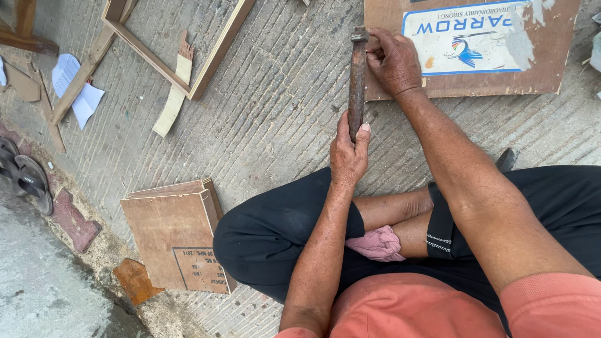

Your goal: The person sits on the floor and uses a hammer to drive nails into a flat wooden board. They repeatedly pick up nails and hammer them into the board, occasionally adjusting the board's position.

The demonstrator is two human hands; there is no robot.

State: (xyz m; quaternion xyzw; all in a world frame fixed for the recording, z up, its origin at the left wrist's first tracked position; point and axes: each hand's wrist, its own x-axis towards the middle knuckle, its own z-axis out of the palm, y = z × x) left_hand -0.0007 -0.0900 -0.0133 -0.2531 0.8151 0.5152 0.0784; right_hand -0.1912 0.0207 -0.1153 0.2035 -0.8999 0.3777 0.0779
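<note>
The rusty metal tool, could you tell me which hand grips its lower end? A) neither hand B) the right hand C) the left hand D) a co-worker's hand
C: the left hand wraps the lower end of the rusty metal tool, while the right hand rests at its top, on the plywood board.

Landmark = stack of plywood boards (178, 241) on the grooved concrete floor (275, 106). Rusty brown scrap (136, 280) just beside its lower-left corner. Reddish brick piece (74, 220) left of stack, dark sandals (26, 177) further left at the frame edge. Open wooden frame (216, 53) well above stack, a splintered wood strip (175, 94) lying across its lower side. White papers (76, 89) up-left, beside a long slat (84, 72). Pink cloth (377, 244) right of stack.
</note>
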